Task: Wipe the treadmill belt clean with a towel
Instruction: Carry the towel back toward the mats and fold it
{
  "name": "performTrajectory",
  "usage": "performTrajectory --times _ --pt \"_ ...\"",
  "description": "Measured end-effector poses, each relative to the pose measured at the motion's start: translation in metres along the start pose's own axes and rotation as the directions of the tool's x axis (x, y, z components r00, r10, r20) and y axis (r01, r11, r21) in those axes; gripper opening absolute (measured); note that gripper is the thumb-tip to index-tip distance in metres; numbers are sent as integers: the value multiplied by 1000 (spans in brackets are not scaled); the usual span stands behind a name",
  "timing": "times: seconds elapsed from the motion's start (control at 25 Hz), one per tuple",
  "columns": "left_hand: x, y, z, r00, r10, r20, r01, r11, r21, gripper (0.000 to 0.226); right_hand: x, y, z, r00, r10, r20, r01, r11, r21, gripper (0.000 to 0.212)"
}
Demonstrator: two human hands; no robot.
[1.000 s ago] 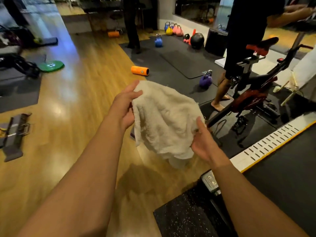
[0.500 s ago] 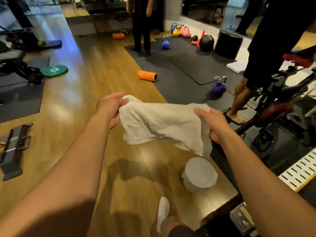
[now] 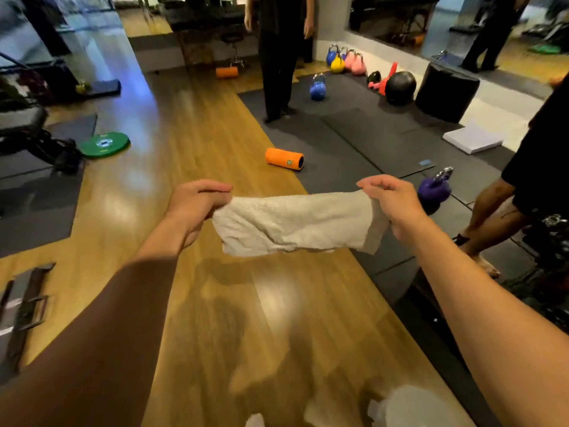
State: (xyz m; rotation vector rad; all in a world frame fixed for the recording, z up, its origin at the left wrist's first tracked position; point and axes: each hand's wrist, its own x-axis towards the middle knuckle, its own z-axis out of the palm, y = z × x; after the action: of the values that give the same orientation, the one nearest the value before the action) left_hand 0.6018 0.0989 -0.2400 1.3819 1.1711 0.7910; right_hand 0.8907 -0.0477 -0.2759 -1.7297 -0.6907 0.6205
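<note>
A white towel (image 3: 292,221) hangs stretched flat between my two hands, in the air over the wooden floor. My left hand (image 3: 194,208) pinches its left end with curled fingers. My right hand (image 3: 397,204) grips its right end, where a folded flap droops. The treadmill belt is out of view; only a dark edge (image 3: 437,331) shows low on the right.
An orange foam roller (image 3: 284,159) lies on the floor ahead, a purple kettlebell (image 3: 434,189) beside my right hand. A person (image 3: 277,57) stands on the black mats (image 3: 354,134); another person's legs (image 3: 489,211) are at right. A green weight plate (image 3: 104,144) lies left. A white lidded tub (image 3: 409,408) sits by my feet.
The view has swung left and up, away from the treadmill. My hands have moved apart and pulled the bunched towel out into a flat band.
</note>
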Motion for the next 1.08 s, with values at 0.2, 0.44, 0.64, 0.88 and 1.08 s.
performTrajectory --times 0.2,0.44,0.64,0.88,1.08 --pt "117 24 26 901 116 417 -350 762 545 40 61 -32 -5 996 18 82 -16 999 -32 32" --pt "259 53 118 817 170 552 -537 574 618 16 150 -35 -44 987 -154 -37 86 714 -695 13" --pt "340 64 238 865 10 502 -303 808 505 26 265 -9 -62 959 180 -221 -282 707 -648 27" --pt "396 92 387 768 -138 626 -72 952 298 15 392 -11 -21 905 407 -119 -413 911 -23 13" --pt "477 128 479 727 -51 685 -104 978 183 24 513 -28 -34 917 351 -188 -340 936 90 23"
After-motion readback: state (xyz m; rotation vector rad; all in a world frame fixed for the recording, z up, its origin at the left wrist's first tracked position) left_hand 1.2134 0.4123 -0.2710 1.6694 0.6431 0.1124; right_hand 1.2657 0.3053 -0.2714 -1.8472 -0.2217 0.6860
